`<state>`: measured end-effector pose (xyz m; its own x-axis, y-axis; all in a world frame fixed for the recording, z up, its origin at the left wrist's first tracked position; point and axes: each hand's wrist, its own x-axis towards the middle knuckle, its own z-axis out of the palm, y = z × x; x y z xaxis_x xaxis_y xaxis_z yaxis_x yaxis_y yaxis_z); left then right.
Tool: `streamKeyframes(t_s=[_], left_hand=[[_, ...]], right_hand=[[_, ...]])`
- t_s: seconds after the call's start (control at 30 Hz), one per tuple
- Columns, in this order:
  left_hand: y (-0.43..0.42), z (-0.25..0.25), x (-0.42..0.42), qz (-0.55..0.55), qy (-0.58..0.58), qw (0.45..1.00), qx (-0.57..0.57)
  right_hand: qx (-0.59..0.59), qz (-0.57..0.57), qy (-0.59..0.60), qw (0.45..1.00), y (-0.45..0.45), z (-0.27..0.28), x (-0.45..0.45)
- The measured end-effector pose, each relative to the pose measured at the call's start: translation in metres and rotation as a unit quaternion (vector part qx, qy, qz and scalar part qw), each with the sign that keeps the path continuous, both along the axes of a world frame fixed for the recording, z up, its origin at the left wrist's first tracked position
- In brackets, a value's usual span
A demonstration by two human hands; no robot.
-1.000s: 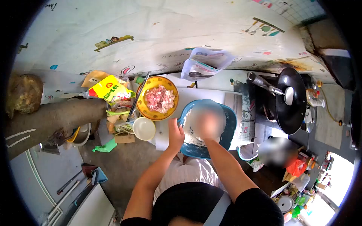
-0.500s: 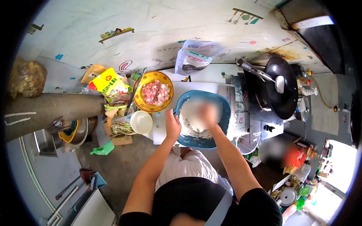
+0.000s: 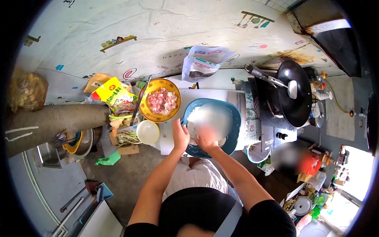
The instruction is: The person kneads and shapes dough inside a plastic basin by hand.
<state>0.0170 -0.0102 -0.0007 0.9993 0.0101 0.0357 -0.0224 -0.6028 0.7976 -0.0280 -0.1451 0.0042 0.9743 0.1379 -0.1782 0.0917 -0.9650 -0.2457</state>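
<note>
A blue basin (image 3: 239,128) holds white flour (image 3: 192,119), with paler clumps near its front side. My left hand (image 3: 181,135) grips the basin's left rim, thumb pointing up along the edge. Inside the basin, my right hand (image 3: 206,137) presses into the flour near the front wall; blur covers part of it, so its fingers are unclear. Just left of the basin stands a yellow bowl (image 3: 144,107) of chopped raw meat (image 3: 162,101). Nearer to me sits a white bowl (image 3: 148,132).
A dark wok (image 3: 294,104) with a spatula (image 3: 292,89) sits on the stove at right. Behind the basin stands an open plastic bag (image 3: 205,63). Chopsticks (image 3: 141,98) rest against the yellow bowl, beside a yellow packet (image 3: 113,91) and green vegetables (image 3: 127,136).
My right hand has moved from the middle of the basin toward its front left, closer to me. My left hand stays on the rim. The basin has shifted slightly toward me.
</note>
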Motion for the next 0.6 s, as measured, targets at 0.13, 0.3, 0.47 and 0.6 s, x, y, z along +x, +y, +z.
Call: streamKeyframes(t_s=[0.13,0.3,0.47,0.6], left_hand=[[0.002,0.003,0.0,-0.011,-0.004,1.0,-0.006],[0.003,0.008,0.001,-0.014,0.025,0.999,-0.038],[0.004,0.014,0.006,-0.025,0.028,0.998,-0.041],[0.005,0.017,0.006,-0.033,0.024,0.998,-0.045]], right_hand=[[0.03,-0.042,0.097,0.994,0.003,-0.013,0.021],[0.006,-0.121,0.008,0.993,0.005,-0.038,0.033],[0.164,-0.328,-0.044,0.929,0.013,-0.076,0.042],[0.015,-0.152,0.019,0.988,0.003,-0.02,0.062]])
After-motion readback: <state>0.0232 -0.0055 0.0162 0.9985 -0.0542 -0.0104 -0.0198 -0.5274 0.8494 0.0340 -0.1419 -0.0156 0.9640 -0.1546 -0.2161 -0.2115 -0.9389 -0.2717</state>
